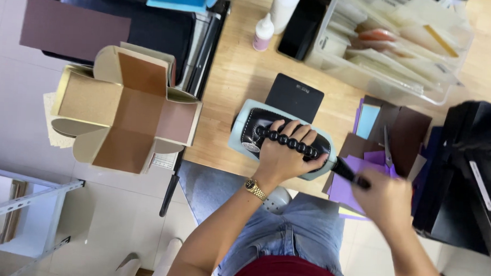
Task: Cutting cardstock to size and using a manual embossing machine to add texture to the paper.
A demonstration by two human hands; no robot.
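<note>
A dark red garment [286, 272] and blue denim jeans [291, 234] are seen nearest the lens, directly below both hands. The left hand [285, 151], with a gold metal wristwatch [255, 189] worn on its wrist, is laid flat on top of a pale blue and black die-cutting machine [246, 132]; its fingers are spread and curled over a row of black round knobs [287, 141] running across the machine's top. The hand is pressed down on the machine rather than closed around anything.

Just to the right of that hand, the right hand [385, 199] is closed around a black crank handle [348, 171] that sticks out of the machine's right end. This hand is blurred, so the exact grip cannot be told.

Beyond the right hand, a loose pile of purple, brown and light blue card sheets [389, 133] is spread on the light wooden table [237, 71], with a pair of scissors [387, 150] lying on it. Further beyond, a clear plastic organiser tray [393, 45] filled with paper is set. A black flat plate [295, 96] projects from the machine just above the left hand.

Well to the left of the left hand, an unfolded tan and brown cardboard box [122, 108] with rounded flaps is seen. Beyond the left hand, two white glue bottles [272, 20] are stood near the table's far edge.
</note>
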